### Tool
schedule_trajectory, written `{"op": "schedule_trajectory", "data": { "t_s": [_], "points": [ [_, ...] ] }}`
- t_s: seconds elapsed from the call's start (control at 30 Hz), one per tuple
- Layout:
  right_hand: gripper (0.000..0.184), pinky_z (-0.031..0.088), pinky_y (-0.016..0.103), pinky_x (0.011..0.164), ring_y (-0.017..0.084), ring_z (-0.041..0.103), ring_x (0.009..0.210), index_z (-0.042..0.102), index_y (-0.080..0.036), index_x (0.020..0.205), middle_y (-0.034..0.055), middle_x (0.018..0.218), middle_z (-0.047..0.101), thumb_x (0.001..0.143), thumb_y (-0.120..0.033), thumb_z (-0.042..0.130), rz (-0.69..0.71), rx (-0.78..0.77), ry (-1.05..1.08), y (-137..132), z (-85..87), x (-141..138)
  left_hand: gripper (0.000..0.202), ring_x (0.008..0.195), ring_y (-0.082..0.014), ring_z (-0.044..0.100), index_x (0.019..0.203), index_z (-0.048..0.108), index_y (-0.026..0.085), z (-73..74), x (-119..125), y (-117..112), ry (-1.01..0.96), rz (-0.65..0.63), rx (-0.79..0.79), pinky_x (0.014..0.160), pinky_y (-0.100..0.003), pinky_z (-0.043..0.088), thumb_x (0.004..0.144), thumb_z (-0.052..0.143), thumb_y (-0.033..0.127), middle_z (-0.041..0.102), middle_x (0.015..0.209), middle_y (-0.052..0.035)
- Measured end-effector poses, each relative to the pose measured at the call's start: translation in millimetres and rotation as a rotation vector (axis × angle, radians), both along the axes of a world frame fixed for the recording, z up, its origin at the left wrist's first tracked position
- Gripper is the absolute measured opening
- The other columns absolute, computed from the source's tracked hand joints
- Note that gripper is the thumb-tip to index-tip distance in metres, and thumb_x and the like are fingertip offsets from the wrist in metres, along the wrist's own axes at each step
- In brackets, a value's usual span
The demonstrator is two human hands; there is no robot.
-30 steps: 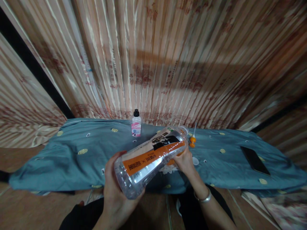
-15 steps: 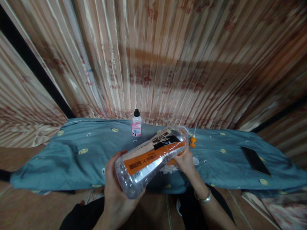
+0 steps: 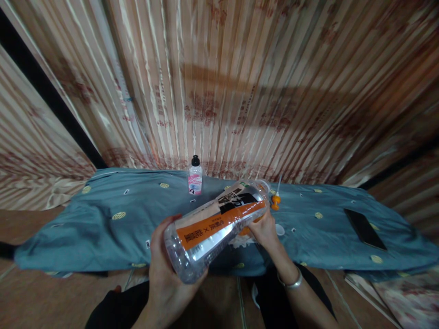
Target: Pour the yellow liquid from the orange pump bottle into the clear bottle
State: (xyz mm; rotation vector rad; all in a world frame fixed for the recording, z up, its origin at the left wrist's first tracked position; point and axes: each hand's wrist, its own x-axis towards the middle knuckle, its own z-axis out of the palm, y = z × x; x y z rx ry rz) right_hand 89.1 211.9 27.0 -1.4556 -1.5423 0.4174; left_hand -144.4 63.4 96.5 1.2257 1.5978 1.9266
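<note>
Draping a low worktop mid-frame, teal patterned cloth (image 3: 103,228) meets striped satin curtains (image 3: 240,91) behind. Lower centre, left hand (image 3: 164,278) clasps the clear orange-labelled plastic bottle (image 3: 216,224); right hand (image 3: 265,230) seemingly closed under its neck.

The left hand (image 3: 166,278) sits near, just left of centre, palm turned up and cupped in a firm grip, thumb standing along the left side and fingers wrapped underneath with their tips showing on the right. Its forearm rises from the near edge. The right hand (image 3: 265,232) lies farther off and to the right, back upward, fingers bent forward with their tips hidden; its bare forearm slants in from the near right.
</note>
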Motion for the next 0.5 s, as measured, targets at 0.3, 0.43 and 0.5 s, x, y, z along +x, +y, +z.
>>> {"op": "schedule_trajectory", "data": {
  "t_s": [0.3,0.43,0.5],
  "points": [
    [0.095,0.069,0.056,0.096,0.043,0.083,0.111,0.055,-0.013,0.150,0.0186,0.121,0.084,0.067,-0.053,0.077,0.001,-0.034,0.024,0.2,2.4,-0.9,0.091,0.125,-0.0317,0.073,0.146,0.053,0.031,0.6,-3.9,-1.2,0.051,-0.014,0.000,0.105,-0.049,0.065,0.065,0.092,0.025,0.065,0.146,-0.0096],
    [0.094,0.068,0.056,0.097,0.042,0.083,0.114,0.054,-0.016,0.152,0.0168,0.125,0.084,0.068,-0.052,0.077,-0.006,-0.021,0.008,0.5,0.9,0.1,0.090,0.127,-0.0340,0.072,0.146,0.054,0.034,3.9,1.0,-3.3,-0.057,-0.034,-0.012,0.109,-0.055,0.063,0.065,0.092,0.024,0.064,0.149,-0.0085],
    [0.093,0.068,0.055,0.098,0.041,0.083,0.116,0.054,-0.019,0.153,0.0152,0.127,0.083,0.069,-0.051,0.077,-0.008,0.003,-0.002,1.2,-1.5,0.8,0.090,0.126,-0.0333,0.073,0.146,0.054,0.033,3.1,0.5,-3.1,-0.048,-0.037,-0.007,0.109,-0.053,0.064,0.065,0.092,0.023,0.065,0.149,-0.0088]
  ]
}}
